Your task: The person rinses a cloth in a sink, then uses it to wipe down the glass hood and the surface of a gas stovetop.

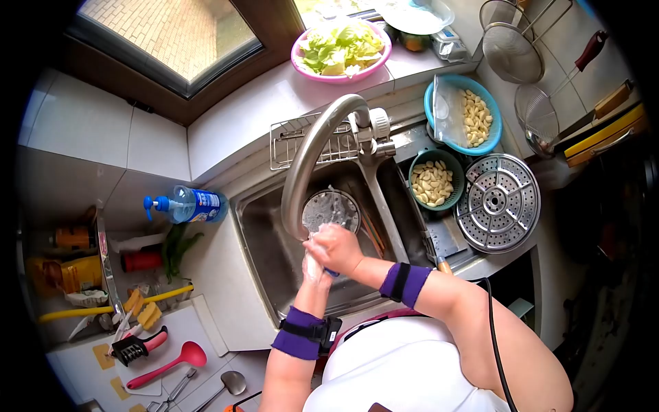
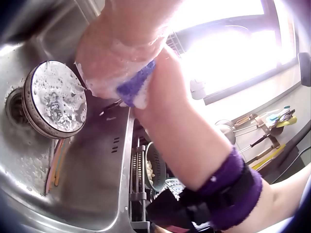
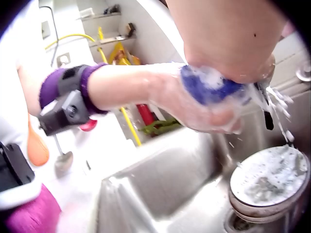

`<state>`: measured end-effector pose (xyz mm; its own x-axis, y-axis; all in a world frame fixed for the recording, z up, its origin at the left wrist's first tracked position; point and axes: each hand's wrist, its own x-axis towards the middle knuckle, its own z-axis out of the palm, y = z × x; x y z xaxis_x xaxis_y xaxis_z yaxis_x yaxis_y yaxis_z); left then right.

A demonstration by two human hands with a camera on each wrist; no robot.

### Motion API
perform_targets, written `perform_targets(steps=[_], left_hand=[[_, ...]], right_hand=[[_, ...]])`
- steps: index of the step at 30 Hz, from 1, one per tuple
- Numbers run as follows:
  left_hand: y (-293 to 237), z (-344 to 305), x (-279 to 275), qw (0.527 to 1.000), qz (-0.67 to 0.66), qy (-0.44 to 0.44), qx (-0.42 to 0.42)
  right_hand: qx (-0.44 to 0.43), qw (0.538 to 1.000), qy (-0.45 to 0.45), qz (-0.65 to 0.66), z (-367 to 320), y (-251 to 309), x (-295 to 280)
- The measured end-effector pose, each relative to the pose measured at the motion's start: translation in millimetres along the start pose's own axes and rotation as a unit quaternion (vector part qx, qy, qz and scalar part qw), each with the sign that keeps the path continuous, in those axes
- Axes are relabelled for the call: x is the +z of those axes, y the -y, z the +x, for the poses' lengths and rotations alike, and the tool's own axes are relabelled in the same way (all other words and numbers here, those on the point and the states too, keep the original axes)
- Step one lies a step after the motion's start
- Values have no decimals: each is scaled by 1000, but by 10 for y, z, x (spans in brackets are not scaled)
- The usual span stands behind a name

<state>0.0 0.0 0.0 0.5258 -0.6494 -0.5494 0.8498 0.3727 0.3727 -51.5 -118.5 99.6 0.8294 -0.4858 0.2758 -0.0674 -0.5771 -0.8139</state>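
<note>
Both hands meet, wet and foamy, over the sink (image 1: 264, 275). A blue sponge (image 3: 209, 86) is pressed between them, and the curled fingers of my left hand (image 1: 314, 268) hold it from below. My right hand (image 1: 338, 248) is clenched on top. A slim, dark-tipped utensil (image 3: 268, 119) sticks out beside the right fist with white foam streaks around it; its held end is hidden. Below lie stacked bowls (image 2: 57, 102), the top one full of suds. Beside them in the basin lie several coloured chopsticks (image 2: 57, 165).
The curved faucet (image 1: 298, 158) arches above the hands. To the left stands a blue soap bottle (image 1: 199, 204). Right of the basin are a green basket of garlic cloves (image 1: 432, 184), a blue bowl (image 1: 495, 113) and a steamer plate (image 1: 498, 202). A pink basin of lettuce (image 1: 341, 48) sits behind.
</note>
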Motion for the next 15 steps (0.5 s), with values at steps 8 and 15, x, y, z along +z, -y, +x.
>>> perform_targets(steps=[8,15], left_hand=[[-88,-252,650,998,66,-13,-16],[-167,-288,761,996,82,14,-21]], right_hand=[[73,997,-34,8,-27,-79,-71],[168,978,-17,122,6,-224,-22]])
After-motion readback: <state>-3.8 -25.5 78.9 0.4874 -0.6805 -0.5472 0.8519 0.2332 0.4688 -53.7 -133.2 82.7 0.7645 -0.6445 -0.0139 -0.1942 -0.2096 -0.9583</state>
